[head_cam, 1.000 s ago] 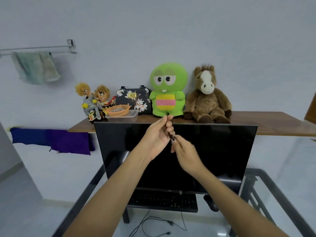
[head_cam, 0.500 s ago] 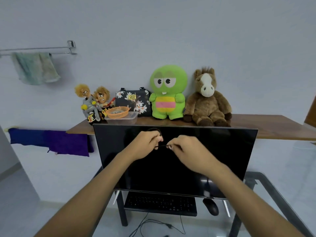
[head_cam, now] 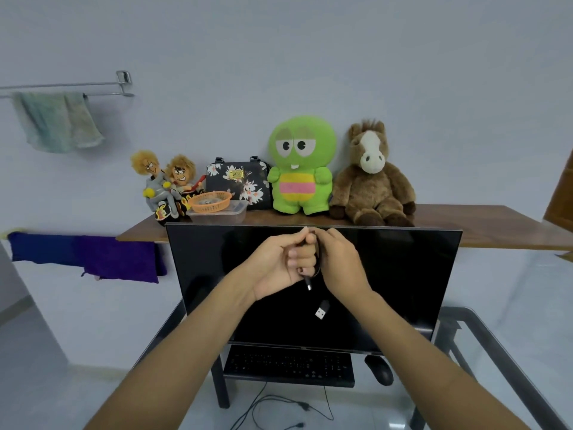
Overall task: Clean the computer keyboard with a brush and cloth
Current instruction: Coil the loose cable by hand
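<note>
Both hands raised before the monitor [head_cam: 313, 287], coiling a black cable [head_cam: 317, 259]. Left hand [head_cam: 283, 262] curls round the loops; right hand [head_cam: 341, 265] appears to hold the same cable, its fingertips hidden behind the left. A USB plug [head_cam: 322, 312] dangles below. Wind evenly, keeping the plug off the screen. The keyboard [head_cam: 290, 366] lies on the tabletop [head_cam: 483, 342] beneath; no brush identifiable.

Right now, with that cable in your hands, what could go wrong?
The black cable is gripped by the left hand, with the right hand against it, right before the monitor. Its loose USB plug might swing and tap the screen. If dropped, it might hit the keyboard below.
</note>
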